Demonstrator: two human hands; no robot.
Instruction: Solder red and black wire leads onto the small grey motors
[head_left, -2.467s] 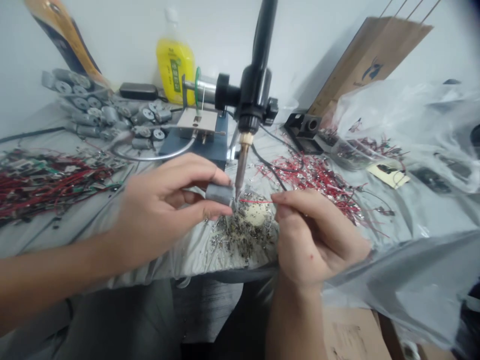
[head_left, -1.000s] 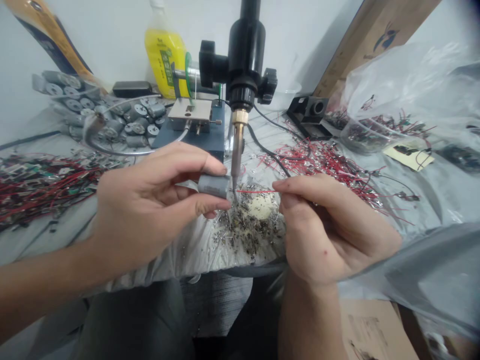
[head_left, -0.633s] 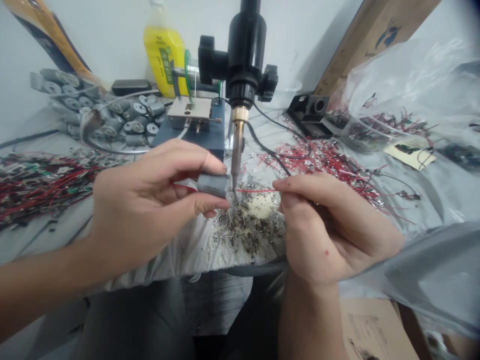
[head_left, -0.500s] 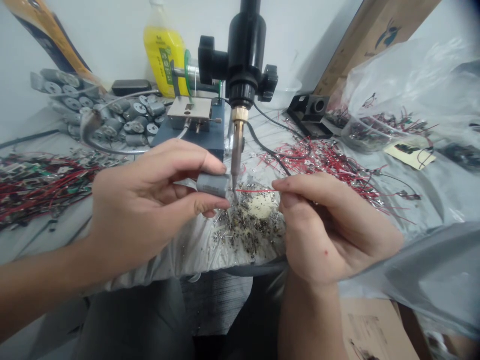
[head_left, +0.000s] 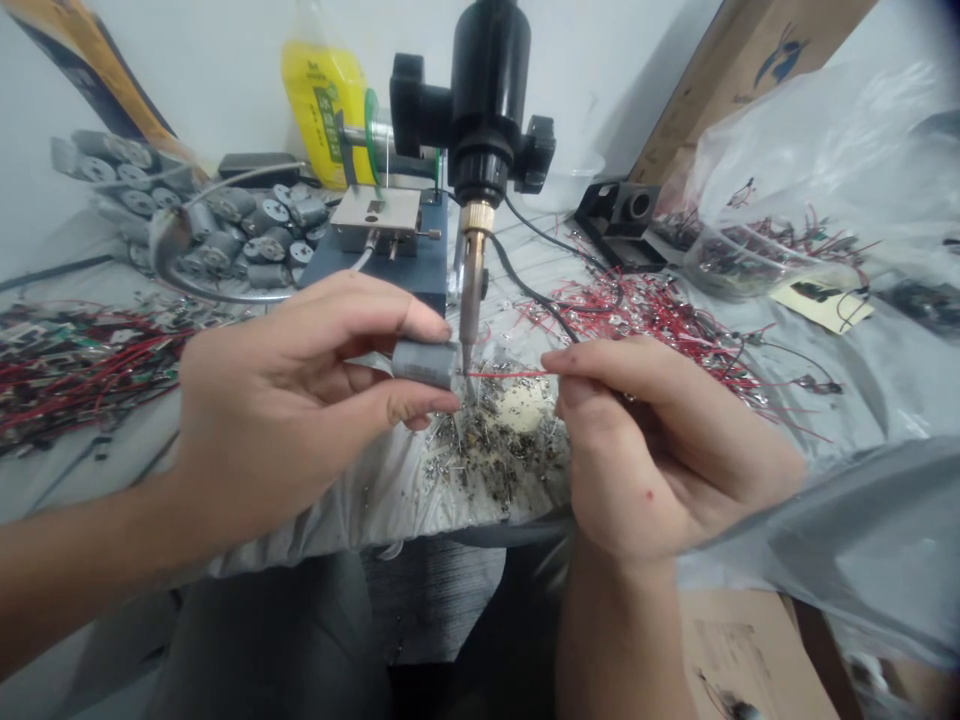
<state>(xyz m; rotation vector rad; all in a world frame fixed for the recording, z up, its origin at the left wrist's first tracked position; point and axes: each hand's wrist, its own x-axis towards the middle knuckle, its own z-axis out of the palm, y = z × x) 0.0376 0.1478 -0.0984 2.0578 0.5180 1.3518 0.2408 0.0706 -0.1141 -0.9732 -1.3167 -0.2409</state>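
Observation:
Between the thumb and fingers of my left hand lies a small grey cylindrical motor, its end turned to the right. My right hand pinches a thin red wire that stretches left toward that end. A soldering iron, fixed upright in a black clamp, points down with its tip at the motor's end, where the wire's end also is. Whether wire, tip and motor terminal all touch is too small to tell.
Grey motors are piled at the back left beside a solder feeder with a solder spool. Red-wired parts lie in heaps left and right. Solder bits litter the table below the iron. A yellow bottle stands behind.
The view has shifted slightly. Both hands keep their holds, with the motor and red wire still at the iron's tip.

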